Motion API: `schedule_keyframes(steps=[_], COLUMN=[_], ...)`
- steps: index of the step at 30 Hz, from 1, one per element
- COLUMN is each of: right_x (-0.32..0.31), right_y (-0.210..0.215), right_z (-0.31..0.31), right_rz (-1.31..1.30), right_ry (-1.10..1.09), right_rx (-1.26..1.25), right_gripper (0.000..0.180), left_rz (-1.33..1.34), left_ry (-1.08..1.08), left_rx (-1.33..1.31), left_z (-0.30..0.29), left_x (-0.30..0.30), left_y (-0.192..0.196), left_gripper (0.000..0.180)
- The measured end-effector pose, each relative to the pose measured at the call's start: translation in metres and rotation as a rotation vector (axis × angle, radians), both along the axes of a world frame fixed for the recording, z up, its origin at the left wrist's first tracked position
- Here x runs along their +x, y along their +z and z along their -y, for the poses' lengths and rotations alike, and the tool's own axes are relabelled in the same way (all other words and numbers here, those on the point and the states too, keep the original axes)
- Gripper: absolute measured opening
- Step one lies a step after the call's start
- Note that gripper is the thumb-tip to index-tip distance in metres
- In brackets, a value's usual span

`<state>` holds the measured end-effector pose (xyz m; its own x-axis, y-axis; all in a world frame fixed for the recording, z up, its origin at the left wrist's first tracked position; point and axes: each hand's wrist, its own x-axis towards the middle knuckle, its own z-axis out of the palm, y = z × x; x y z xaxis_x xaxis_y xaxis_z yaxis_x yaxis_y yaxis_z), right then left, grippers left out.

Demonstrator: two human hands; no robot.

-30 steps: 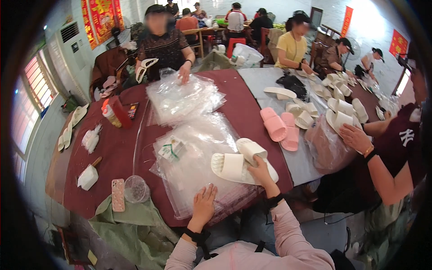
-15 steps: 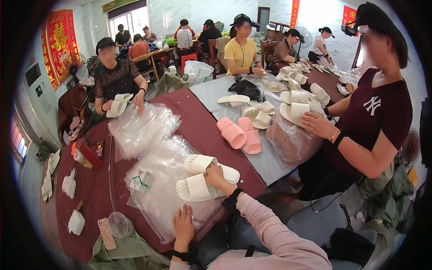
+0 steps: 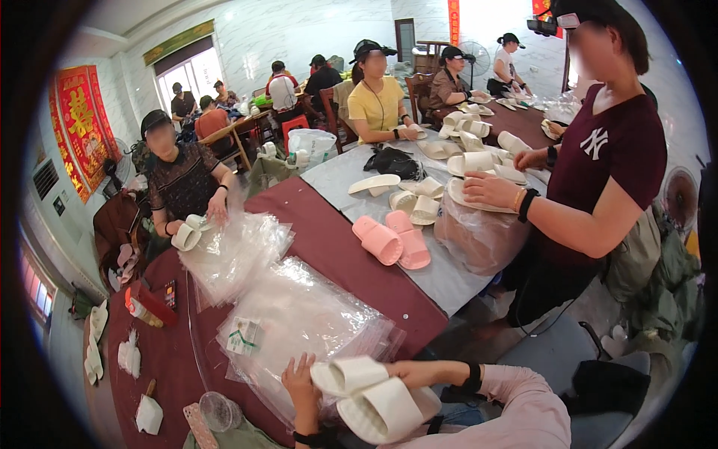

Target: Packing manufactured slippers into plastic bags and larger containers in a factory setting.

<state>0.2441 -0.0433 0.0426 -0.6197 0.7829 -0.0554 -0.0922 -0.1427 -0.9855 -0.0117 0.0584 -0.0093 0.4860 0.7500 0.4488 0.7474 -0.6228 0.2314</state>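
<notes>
A pair of cream-white slide slippers [image 3: 387, 410] is lifted at the table's near edge. My right hand [image 3: 420, 372] grips the pair from the right, its fingertips partly hidden behind the straps. Beside the slippers' left end is my left hand [image 3: 301, 383], its fingers spread over the corner of a stack of clear plastic bags [image 3: 299, 299]. Whether the left hand touches the slippers I cannot tell. A small white and green card [image 3: 243, 336] shows on the stack's left part.
Pink slippers [image 3: 389, 238] lie beyond the bags. More white slippers [image 3: 419, 200] cover the grey table section. A co-worker in a maroon shirt [image 3: 609, 168] stands at right; another [image 3: 183, 179] handles slippers across the table. A clear cup [image 3: 221, 411] and a phone [image 3: 197, 426] sit near left.
My right hand has raised the white slippers off the bags and brought them toward me. My left hand has its fingers more spread. The view has shifted slightly.
</notes>
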Motion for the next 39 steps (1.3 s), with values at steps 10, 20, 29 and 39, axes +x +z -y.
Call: schedule_keyframes(steps=[10, 20, 29, 39], right_x=[-0.015, -0.067, -0.057, -0.039], right_y=[-0.034, -0.03, -0.044, -0.065], right_z=[-0.023, -0.054, -0.056, -0.075], right_rz=[0.648, 1.051, 1.011, 1.105], right_ry=[-0.315, -0.804, -1.049, -1.197], right_rx=[0.505, 1.007, 0.776, 0.479], right_gripper=[0.036, 0.023, 0.023, 0.023], left_rz=[0.243, 0.151, 0.006, 0.422], left_ry=[-0.045, -0.116, -0.37, -0.001], left_rx=[-0.203, -0.162, -0.018, -0.094], left_z=[0.002, 0.015, 0.043, 0.061], left_x=[-0.008, 0.02, 0.052, 0.063], left_y=[0.029, 0.029, 0.042, -0.013], left_gripper=[0.041, 0.043, 0.042, 0.056])
